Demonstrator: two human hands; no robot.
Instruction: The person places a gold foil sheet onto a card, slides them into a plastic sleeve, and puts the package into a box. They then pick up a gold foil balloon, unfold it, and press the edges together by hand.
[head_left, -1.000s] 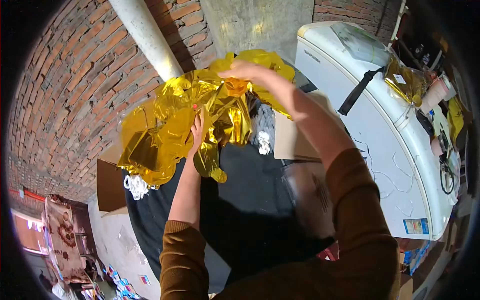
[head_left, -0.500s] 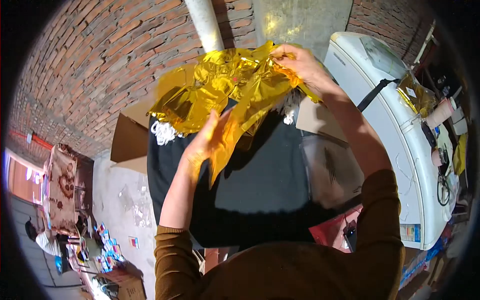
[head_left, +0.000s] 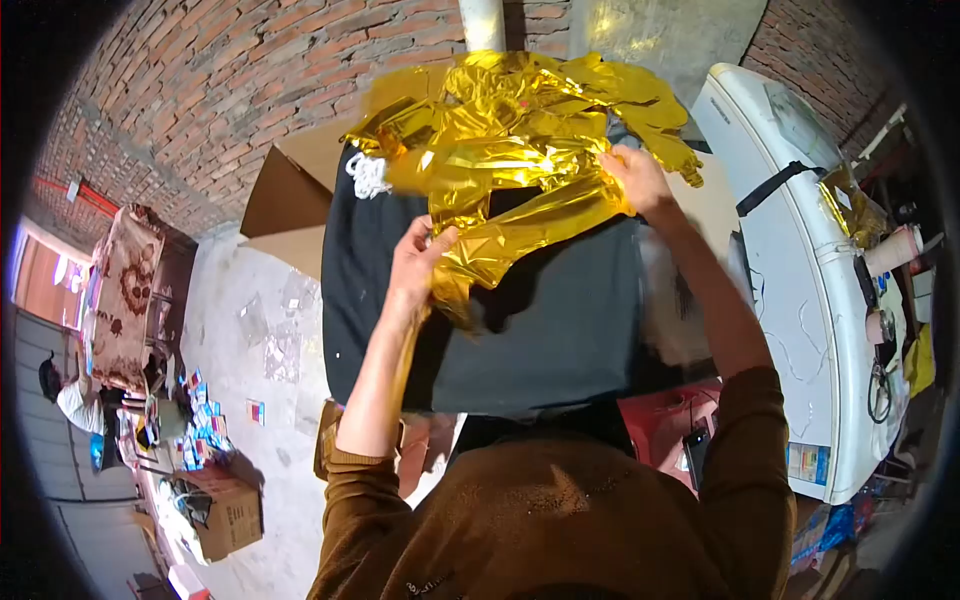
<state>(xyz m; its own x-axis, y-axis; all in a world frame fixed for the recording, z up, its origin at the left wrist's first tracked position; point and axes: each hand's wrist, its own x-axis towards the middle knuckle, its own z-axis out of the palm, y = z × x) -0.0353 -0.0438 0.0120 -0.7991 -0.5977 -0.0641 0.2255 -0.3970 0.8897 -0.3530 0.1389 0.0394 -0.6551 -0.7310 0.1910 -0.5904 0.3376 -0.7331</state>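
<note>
Shiny, thin gold foil (head_left: 545, 85) lies crumpled in a heap at the far end of a black cloth-covered surface (head_left: 560, 330). A strip-like gold foil piece (head_left: 540, 228) from the heap stretches between my hands. My left hand (head_left: 412, 265) pinches its lower left end, where a loose tip hangs down. My right hand (head_left: 638, 182) grips its other end, fingers closed at the foil's edge. A bundle of white string (head_left: 368, 175) lies at the left edge of the heap.
An open cardboard box (head_left: 290, 195) stands left of the black surface, by the brick wall (head_left: 230, 110). On the right is a white appliance (head_left: 790, 300) with a black strap and tape rolls on it. Another person (head_left: 80, 405) works far left, near a brown-patterned cover (head_left: 125, 290).
My right hand has come down and towards me, drawing the foil strip taut from my left hand. The left hand has closed on its end. The view has shifted.
</note>
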